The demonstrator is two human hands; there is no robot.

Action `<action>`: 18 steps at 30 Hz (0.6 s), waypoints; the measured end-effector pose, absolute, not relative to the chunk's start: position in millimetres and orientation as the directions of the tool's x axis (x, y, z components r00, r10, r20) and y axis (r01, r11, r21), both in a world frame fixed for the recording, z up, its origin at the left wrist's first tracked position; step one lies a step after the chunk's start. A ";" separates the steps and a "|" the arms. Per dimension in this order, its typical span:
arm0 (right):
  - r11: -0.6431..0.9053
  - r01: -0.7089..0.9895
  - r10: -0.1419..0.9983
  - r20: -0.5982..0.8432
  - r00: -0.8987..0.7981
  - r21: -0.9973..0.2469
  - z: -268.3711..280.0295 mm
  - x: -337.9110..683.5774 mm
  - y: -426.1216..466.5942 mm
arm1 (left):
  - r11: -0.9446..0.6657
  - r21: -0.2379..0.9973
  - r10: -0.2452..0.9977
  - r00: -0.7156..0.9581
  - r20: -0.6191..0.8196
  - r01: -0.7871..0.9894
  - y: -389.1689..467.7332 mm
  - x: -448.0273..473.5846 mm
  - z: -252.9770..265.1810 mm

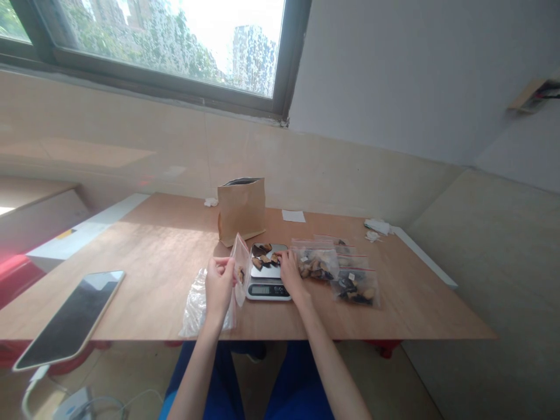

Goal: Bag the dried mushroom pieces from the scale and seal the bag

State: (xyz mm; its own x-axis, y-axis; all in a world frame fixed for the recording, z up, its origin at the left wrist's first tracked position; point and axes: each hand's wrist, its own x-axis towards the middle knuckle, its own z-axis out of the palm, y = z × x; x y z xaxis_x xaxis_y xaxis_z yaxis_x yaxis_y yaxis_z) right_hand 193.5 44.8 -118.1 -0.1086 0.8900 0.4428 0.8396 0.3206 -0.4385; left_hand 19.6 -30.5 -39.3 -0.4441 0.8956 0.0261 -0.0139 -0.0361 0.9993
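My left hand (220,283) pinches a clear zip bag (241,286) by its upper edge and keeps it upright, left of the scale. A brown piece shows inside that bag. On the metal plate of a small digital scale (268,290) lie several dark-edged dried slices (265,260); their exact kind is unclear. Over the plate's right side, my right hand (290,271) has its fingertips closed on one of the slices. The scale's display is lit, but its digits are too small to read.
Filled zip bags (356,287) overlap right of the scale. Behind it stands an open brown paper pouch (242,207). Clear plastic bags (195,306) lie near the front edge. A phone (72,315) with a cable is at left. White papers (293,216) lie near the wall.
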 end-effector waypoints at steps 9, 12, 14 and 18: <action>0.260 0.738 0.886 0.458 0.075 -0.623 -117.7 192.8 60.5 | -0.044 0.997 0.908 -0.419 0.014 -0.063 -32.0 22.5 -41.0; 0.228 0.707 0.884 0.447 0.138 -0.670 -116.3 190.4 65.3 | -0.053 0.996 0.909 -0.416 0.017 -0.074 -32.2 24.1 -40.2; 0.217 0.699 0.883 0.443 0.158 -0.681 -114.9 188.2 66.5 | -0.054 0.995 0.912 -0.411 0.017 -0.081 -32.5 25.4 -39.7; 0.199 0.668 0.886 0.422 0.190 -0.717 -110.6 183.1 66.7 | -0.050 0.995 0.917 -0.399 0.011 -0.087 -32.5 27.5 -40.5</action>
State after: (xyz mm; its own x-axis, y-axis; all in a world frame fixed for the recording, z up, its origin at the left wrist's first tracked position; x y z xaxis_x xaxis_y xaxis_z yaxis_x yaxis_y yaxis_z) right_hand 183.1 66.7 -110.6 0.1895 0.8864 0.4224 0.6681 0.1988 -0.7170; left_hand 27.5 -32.5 -40.5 -0.3985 0.9171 0.0114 -0.0870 -0.0502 0.9949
